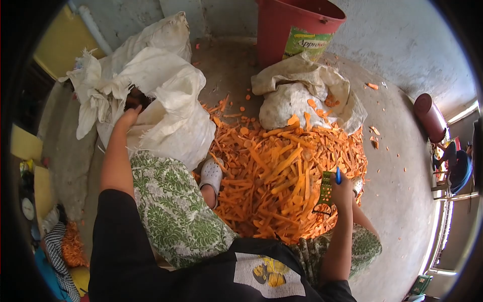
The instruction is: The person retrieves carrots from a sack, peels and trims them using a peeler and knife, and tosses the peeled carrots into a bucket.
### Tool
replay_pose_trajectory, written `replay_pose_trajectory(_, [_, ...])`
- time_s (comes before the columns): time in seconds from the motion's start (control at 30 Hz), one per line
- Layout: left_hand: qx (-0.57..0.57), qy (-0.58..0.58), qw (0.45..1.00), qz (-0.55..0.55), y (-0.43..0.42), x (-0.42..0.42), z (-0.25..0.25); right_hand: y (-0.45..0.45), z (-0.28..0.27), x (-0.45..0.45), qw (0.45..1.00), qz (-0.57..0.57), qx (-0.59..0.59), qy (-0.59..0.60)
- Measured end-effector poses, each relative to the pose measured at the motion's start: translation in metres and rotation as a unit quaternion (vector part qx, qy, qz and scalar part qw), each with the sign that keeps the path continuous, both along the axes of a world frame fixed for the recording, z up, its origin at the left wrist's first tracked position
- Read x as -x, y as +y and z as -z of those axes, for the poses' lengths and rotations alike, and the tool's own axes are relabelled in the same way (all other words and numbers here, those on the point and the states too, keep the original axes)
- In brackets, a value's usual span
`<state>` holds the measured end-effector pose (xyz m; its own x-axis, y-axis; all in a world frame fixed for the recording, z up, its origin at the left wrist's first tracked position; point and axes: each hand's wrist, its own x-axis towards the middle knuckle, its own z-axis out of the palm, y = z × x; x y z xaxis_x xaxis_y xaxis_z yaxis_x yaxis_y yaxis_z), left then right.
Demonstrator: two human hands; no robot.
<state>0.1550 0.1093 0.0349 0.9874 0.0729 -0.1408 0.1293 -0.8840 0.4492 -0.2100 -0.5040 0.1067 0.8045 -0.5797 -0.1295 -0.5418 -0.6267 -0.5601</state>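
My left hand (132,115) reaches into the dark mouth of a white woven sack (173,108); its fingers are mostly hidden by the cloth, so what they touch cannot be made out. Over the right side of a big heap of orange carrot pieces (282,166), my right hand (343,190) is closed. It grips a flat green grater (326,190) with holes through which orange shows, and a blue handle (338,175) sticks up from the same grip. A dark wire loop (322,209) hangs at the grater's lower end.
A crumpled sack (289,105) lies behind the heap, before a red bucket (271,35). Carrot scraps (375,143) dot the concrete floor. My grey clog (211,173) stands at the heap's left edge. A dark red container (430,118) and a seated person (459,168) are far right.
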Motion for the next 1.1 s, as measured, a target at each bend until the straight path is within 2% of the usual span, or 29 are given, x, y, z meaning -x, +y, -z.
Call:
replay_pose_trajectory(0.07, [-0.154, 0.031, 0.988, 0.005, 0.003, 0.008, 0.006, -0.002, 0.006, -0.001, 1.0, -0.007, 0.001, 0.004])
replay_pose_trajectory(0.17, [-0.257, 0.072, 0.964, 0.012, -0.017, 0.006, -0.006, -0.004, 0.015, -0.001, 1.0, -0.01, 0.012, 0.005])
replay_pose_trajectory(0.3, [-0.298, 0.13, 0.945, 0.044, -0.043, 0.001, -0.034, -0.005, 0.02, -0.006, 1.0, -0.01, 0.007, 0.014])
replay_pose_trajectory(0.47, [-0.29, 0.207, 0.93, 0.088, -0.045, 0.002, -0.04, -0.009, 0.024, -0.011, 0.999, -0.013, 0.005, 0.029])
replay_pose_trajectory(0.53, [-0.295, 0.185, 0.933, 0.092, -0.051, 0.007, -0.037, -0.012, 0.03, -0.007, 0.999, -0.028, 0.017, 0.014])
replay_pose_trajectory(0.7, [-0.285, -0.011, 0.956, 0.072, -0.065, 0.039, -0.048, -0.011, 0.03, -0.008, 1.0, -0.028, -0.001, 0.012])
replay_pose_trajectory(0.77, [-0.281, -0.038, 0.956, 0.072, -0.053, 0.04, -0.045, -0.012, 0.032, -0.007, 1.0, -0.029, -0.006, 0.001])
replay_pose_trajectory(0.83, [-0.229, 0.217, 0.944, 0.097, -0.02, 0.025, -0.034, -0.013, 0.033, -0.007, 0.999, -0.035, -0.003, 0.001])
replay_pose_trajectory(0.87, [-0.23, 0.214, 0.944, 0.097, -0.015, 0.024, -0.036, -0.013, 0.033, -0.006, 0.999, -0.034, -0.004, -0.001])
replay_pose_trajectory(0.93, [-0.168, 0.127, 0.971, 0.117, -0.004, 0.025, -0.038, -0.013, 0.032, -0.006, 0.999, -0.032, 0.003, 0.006])
replay_pose_trajectory(0.97, [-0.092, -0.012, 0.993, 0.071, 0.008, 0.017, -0.038, -0.014, 0.031, -0.006, 0.999, -0.033, 0.004, 0.005])
replay_pose_trajectory(1.0, [-0.014, -0.15, 0.988, 0.025, 0.018, 0.009, -0.037, -0.014, 0.03, -0.005, 1.0, -0.029, 0.004, 0.004])
replay_pose_trajectory(1.03, [0.129, -0.164, 0.977, -0.042, -0.009, 0.022, -0.069, -0.013, 0.029, -0.003, 1.0, -0.023, 0.003, 0.004])
replay_pose_trajectory(1.07, [0.269, -0.173, 0.941, -0.11, -0.044, 0.04, -0.113, -0.011, 0.027, -0.001, 1.0, -0.021, 0.001, 0.003])
replay_pose_trajectory(1.1, [0.35, -0.205, 0.909, -0.101, -0.053, 0.043, -0.129, -0.009, 0.024, -0.001, 1.0, -0.019, -0.006, 0.0])
